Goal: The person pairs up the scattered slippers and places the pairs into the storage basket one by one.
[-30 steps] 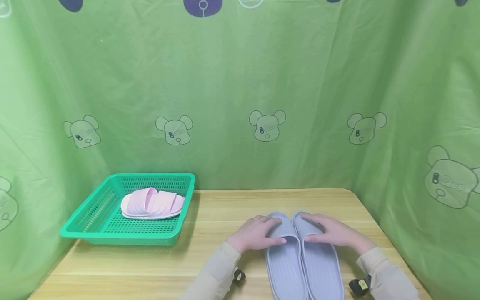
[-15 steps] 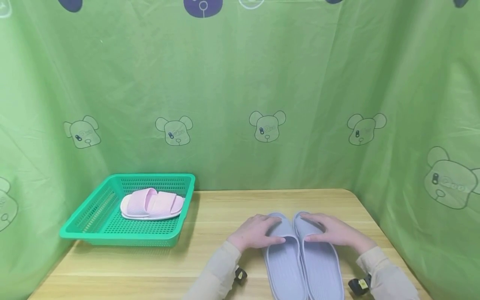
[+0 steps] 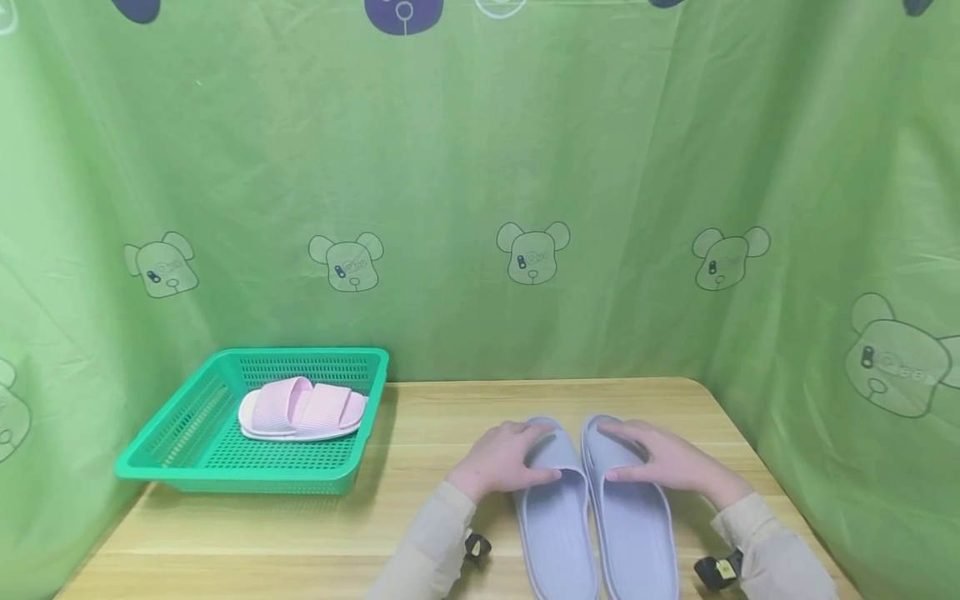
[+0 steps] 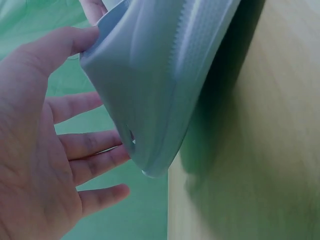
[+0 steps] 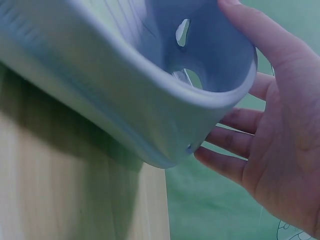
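A pair of light blue-grey slippers lies side by side at the right of the table, toes away from me. My left hand (image 3: 497, 461) holds the left slipper (image 3: 558, 533) by its upper. In the left wrist view, the thumb touches the opening's edge and the fingertips reach the toe end. Similarly, my right hand (image 3: 667, 460) holds the right slipper (image 3: 640, 537) across its upper. The right wrist view has its thumb on the opening's rim and its other fingers around the toe. A narrow gap runs between the toes.
A green mesh basket (image 3: 232, 485) stands at the table's left, with pink slippers (image 3: 303, 410) inside. Green curtain (image 3: 442, 333) with bear prints encloses the back and sides of the wooden table (image 3: 450, 417).
The left slipper has shifted left with my left hand, and the gap between the toes has widened. The right slipper has turned slightly; my right hand has barely moved.
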Tool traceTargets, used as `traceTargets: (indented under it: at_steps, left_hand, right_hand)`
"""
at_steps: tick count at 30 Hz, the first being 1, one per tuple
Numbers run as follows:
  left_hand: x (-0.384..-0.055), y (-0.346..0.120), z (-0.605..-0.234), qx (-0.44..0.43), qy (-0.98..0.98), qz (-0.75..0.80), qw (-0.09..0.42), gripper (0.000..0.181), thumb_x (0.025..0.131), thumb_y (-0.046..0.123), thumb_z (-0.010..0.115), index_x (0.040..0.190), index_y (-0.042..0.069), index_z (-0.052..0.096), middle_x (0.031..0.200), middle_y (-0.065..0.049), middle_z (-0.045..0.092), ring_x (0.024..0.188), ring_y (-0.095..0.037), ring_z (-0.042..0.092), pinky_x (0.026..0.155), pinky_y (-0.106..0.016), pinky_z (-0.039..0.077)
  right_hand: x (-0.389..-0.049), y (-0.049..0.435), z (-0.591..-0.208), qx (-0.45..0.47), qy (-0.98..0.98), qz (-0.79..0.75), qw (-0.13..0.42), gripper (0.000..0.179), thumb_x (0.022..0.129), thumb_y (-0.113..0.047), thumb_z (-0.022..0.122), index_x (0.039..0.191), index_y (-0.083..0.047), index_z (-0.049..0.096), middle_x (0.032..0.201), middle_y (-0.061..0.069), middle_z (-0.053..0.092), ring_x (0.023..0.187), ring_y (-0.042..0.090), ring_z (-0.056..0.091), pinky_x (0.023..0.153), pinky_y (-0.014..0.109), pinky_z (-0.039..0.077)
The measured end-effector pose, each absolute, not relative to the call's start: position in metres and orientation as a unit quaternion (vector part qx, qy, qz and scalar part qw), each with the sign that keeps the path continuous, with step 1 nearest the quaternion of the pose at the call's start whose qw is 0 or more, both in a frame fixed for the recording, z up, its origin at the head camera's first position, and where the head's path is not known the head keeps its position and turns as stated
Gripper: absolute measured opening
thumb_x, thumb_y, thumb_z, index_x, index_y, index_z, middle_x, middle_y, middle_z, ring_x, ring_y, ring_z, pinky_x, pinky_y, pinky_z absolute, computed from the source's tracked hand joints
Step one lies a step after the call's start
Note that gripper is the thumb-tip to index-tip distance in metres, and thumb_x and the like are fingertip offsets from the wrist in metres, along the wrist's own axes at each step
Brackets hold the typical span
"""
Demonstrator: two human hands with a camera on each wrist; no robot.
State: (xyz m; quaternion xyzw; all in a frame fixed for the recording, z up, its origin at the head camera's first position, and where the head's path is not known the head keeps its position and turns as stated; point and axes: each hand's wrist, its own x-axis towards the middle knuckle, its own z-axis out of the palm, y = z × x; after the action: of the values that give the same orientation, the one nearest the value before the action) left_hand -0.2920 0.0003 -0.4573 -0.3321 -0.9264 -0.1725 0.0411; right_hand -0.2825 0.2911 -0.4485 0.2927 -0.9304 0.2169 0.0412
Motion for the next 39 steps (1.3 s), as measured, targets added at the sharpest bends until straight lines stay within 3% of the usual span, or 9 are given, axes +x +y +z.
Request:
traceTargets:
  at_steps: [6,22,39]
  left_hand:
    - [-0.293,-0.004,-0.455,-0.31,-0.933,-0.177,0.052,0.074,0.082,0.063,0.061,0.145,0.029,0.044,0.141,-0.001,0.057,0.113,-0.023,0.062,0.087,-0.034,0.054]
    - [-0.294,-0.018,-0.446,-0.266,-0.939,-0.2,0.088,0.071,0.081,0.055,0.064,0.143,0.026,0.048,0.142,-0.007,0.053,0.123,-0.026,0.055,0.093,-0.043,0.054]
    - [-0.299,-0.041,-0.438,-0.222,-0.934,-0.259,0.103,0.074,0.08,0.055,0.065,0.145,0.025,0.045,0.141,-0.01,0.052,0.125,-0.026,0.052,0.095,-0.044,0.053]
  right_hand:
    - [-0.278,0.288,-0.441,0.286,-0.932,0.22,0.039,0.079,0.08,-0.052,0.073,0.141,-0.006,0.05,0.141,0.023,0.052,0.125,0.047,0.051,0.102,0.066,0.04]
    - [-0.282,0.291,-0.441,0.26,-0.939,0.218,0.063,0.081,0.079,-0.054,0.073,0.143,-0.011,0.048,0.142,0.023,0.05,0.127,0.049,0.049,0.101,0.069,0.039]
    - [-0.283,0.291,-0.434,0.23,-0.941,0.231,0.087,0.083,0.08,-0.053,0.073,0.147,-0.015,0.042,0.149,0.025,0.042,0.13,0.049,0.044,0.1,0.073,0.036]
